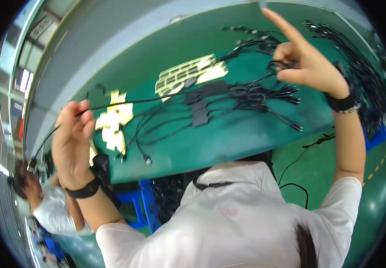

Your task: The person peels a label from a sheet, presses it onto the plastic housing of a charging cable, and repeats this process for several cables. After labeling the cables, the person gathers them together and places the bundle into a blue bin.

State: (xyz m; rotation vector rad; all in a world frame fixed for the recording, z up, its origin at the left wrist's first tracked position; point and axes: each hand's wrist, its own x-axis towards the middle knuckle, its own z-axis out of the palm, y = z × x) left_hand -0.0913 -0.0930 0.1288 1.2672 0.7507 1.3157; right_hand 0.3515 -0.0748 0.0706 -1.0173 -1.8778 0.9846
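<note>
A black cable (150, 100) runs nearly straight across the green table, pulled between my two hands. My left hand (72, 138) is closed on it at the left, and its end with a dark plug (31, 165) hangs beyond the fingers. At the upper right, my right hand (306, 67) grips a looped part of the cable with curled fingers while its index finger points out. A flat black box (214, 89) lies along the cable's line; whether it is joined to it I cannot tell. More such boxes (200, 117) with coiled leads (257, 96) lie just below.
Behind the cable lies a pale yellow sheet of dark labels (186, 73); crumpled yellow paper (114, 118) is at left. Black cable bundles (347, 58) cover the table's right end, others (255, 42) the back. A person (56, 205) sits at left, near a blue stool (135, 205).
</note>
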